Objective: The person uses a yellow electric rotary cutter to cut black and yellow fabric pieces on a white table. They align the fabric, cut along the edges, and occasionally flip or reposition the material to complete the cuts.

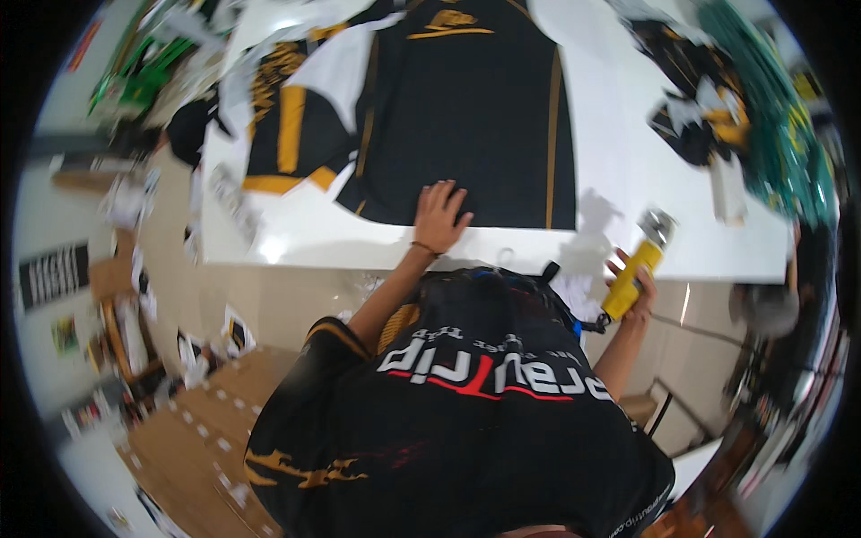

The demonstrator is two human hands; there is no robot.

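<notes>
A black shirt-shaped garment (462,125) with thin orange seam lines and an orange print lies flat on the white table (619,161). My left hand (439,218) is open and rests palm down at its lower edge, fingers spread on the cloth. Off the garment's lower right corner, at the table's front edge, my right hand (635,291) is closed around a yellow handheld power tool (637,273). The tool's shiny silver head (657,226) points up and away from me over the table. Its exact kind cannot be made out.
Black and orange fabric pieces (300,134) lie left of the garment. At the right are a dark fabric pile (704,121) and green plastic-wrapped bundles (762,117). Cardboard (193,430) and scraps (235,332) cover floor to my left. A dark cord (700,330) runs to the right.
</notes>
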